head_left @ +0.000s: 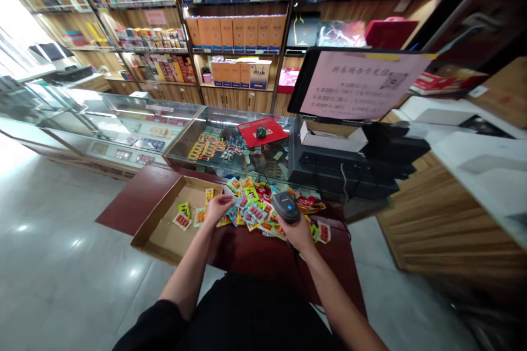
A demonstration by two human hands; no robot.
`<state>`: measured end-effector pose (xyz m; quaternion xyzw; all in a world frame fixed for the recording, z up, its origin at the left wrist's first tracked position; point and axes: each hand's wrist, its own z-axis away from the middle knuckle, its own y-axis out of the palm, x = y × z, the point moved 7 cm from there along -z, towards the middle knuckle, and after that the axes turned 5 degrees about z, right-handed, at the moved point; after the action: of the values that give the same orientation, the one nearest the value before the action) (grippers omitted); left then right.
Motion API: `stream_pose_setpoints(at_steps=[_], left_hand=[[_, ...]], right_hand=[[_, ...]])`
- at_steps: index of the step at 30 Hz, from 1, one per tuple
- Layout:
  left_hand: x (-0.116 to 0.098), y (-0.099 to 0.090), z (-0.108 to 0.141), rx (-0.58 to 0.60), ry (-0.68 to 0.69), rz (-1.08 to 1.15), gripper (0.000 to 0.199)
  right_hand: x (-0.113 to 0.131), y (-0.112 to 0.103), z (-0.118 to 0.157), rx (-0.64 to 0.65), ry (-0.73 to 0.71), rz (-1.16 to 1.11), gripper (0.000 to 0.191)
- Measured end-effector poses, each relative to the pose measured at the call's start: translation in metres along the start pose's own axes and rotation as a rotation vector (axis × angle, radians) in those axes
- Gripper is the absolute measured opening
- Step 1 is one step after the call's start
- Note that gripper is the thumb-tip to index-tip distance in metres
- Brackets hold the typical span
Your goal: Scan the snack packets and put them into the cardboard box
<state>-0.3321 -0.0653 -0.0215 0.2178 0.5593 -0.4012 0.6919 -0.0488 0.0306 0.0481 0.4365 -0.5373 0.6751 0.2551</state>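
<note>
A dark handheld scanner (286,206) with a blue light is gripped in my right hand (300,233), over the right part of a pile of small colourful snack packets (254,211). My left hand (219,208) is at the pile's left edge, beside the cardboard tray's right side; its fingers are pressed together, and what they hold, if anything, is too small to name. Inside the shallow cardboard tray (164,229) lie several packets, among them a green one (184,209) and one with red sausages (182,221). The pile rests on a dark red table (247,258).
Behind the table stands a glass display counter (185,145) with a red sheet (263,132) on top. A monitor (358,85) covered by a pink paper stands at right, above an open white box (333,137). Shelves of boxes line the back wall. A cable hangs near my right wrist.
</note>
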Motion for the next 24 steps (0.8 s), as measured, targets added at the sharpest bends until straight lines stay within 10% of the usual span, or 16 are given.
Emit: stream_pose_setpoints(at_steps=[4, 9, 15, 24], left_hand=[[0.013, 0.069, -0.008, 0.183, 0.132, -0.371, 0.022], [0.037, 0.112, -0.011, 0.328, 0.187, -0.63, 0.05], [0.061, 0.131, -0.013, 0.399, 0.274, -0.964, 0.063], [0.041, 0.138, -0.019, 0.321, 0.38, -0.931, 0.036]], right_hand=[[-0.008, -0.011, 0.002, -0.043, 0.003, 0.042, 0.025], [-0.02, -0.018, 0.004, -0.067, 0.035, 0.053, 0.024], [-0.028, -0.026, 0.006, -0.1, 0.08, 0.06, 0.025], [-0.036, -0.025, 0.006, -0.101, 0.114, 0.074, 0.025]])
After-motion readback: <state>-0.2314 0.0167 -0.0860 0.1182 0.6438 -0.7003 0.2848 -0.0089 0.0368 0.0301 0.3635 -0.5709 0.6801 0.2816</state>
